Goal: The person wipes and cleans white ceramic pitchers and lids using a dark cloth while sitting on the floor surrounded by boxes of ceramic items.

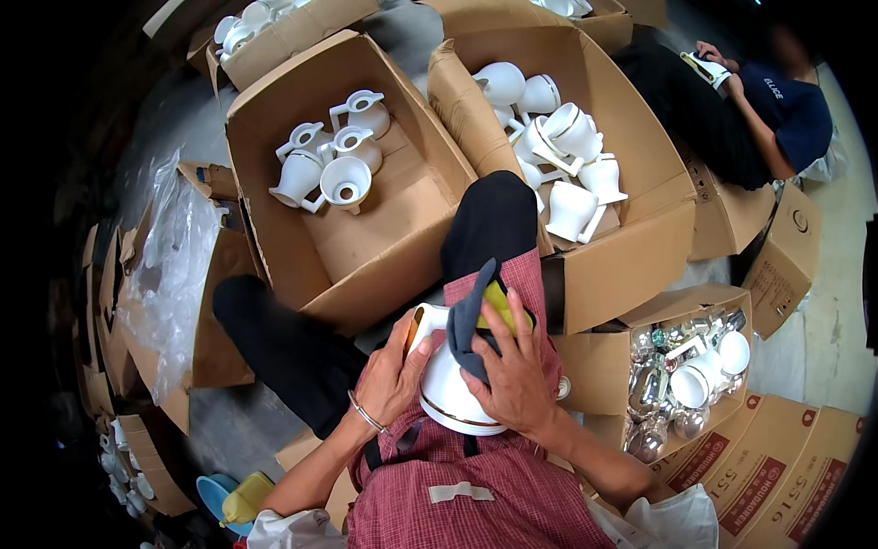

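Observation:
A white vacuum-jug body [449,391] with a gold-coloured rim line lies across my lap on a red checked apron [473,508]. My left hand [394,374] grips its narrower spout end, thumb on top. In my right hand [511,367] is a dark grey cloth [468,322], pressed against the jug's side; a yellow-green patch [499,309] shows beside the cloth under my fingers. The palm side of both hands is hidden.
Ahead stand cardboard boxes [384,274] [624,274] with white jug bodies [346,182]. At right, a box holds silvery glass liners [645,391] and white parts. Plastic film [171,261] drapes a left-hand box. A seated co-worker [775,117] handles a white part at upper right.

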The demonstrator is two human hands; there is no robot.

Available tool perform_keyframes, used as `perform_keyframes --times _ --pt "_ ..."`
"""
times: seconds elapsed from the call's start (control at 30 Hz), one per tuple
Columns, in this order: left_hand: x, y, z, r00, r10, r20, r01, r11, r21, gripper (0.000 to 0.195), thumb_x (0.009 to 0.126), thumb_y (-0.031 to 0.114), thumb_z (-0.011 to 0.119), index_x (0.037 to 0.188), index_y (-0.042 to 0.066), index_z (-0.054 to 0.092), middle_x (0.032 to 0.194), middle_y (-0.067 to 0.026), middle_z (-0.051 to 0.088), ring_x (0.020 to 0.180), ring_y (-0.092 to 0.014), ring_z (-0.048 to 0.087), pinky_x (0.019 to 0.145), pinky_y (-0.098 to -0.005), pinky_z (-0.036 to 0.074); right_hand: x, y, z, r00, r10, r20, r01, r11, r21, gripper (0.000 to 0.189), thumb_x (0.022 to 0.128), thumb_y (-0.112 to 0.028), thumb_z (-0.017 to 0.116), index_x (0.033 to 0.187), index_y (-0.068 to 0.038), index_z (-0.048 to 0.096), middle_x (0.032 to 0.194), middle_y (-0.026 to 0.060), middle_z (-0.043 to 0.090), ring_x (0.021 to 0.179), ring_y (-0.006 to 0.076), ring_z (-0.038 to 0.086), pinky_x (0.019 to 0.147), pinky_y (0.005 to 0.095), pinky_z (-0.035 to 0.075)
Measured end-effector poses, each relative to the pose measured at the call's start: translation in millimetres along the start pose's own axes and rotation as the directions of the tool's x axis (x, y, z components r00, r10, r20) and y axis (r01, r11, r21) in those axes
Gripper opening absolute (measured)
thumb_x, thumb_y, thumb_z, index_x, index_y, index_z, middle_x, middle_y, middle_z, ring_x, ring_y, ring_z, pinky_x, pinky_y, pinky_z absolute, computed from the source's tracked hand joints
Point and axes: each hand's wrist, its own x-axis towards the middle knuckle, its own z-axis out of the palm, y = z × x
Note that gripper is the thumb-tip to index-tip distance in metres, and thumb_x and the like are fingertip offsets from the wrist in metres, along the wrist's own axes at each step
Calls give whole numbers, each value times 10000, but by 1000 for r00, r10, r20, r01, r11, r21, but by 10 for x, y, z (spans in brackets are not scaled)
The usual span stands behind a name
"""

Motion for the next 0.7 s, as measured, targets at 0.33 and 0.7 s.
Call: perform_keyframes --times 0.33,0.7 --pt "46 137 7 997 44 56 -54 980 189 449 1003 312 384 1375 59 374 896 -267 635 822 -461 618 744 -461 510 122 -375 635 864 -352 360 408 908 -90 278 836 -308 552 756 -92 707 748 100 674 775 216 600 847 341 414" --pt "101 -414 7 990 117 -82 -95 968 233 409 1004 293 364 1330 56 430 1008 -280 607 884 -472 598 756 -484 498 -377 157 360 993 -115 -40 120 975 187 480 910 -303 483 1237 44 538 1409 173 424 1372 280 306 1115 467 192"
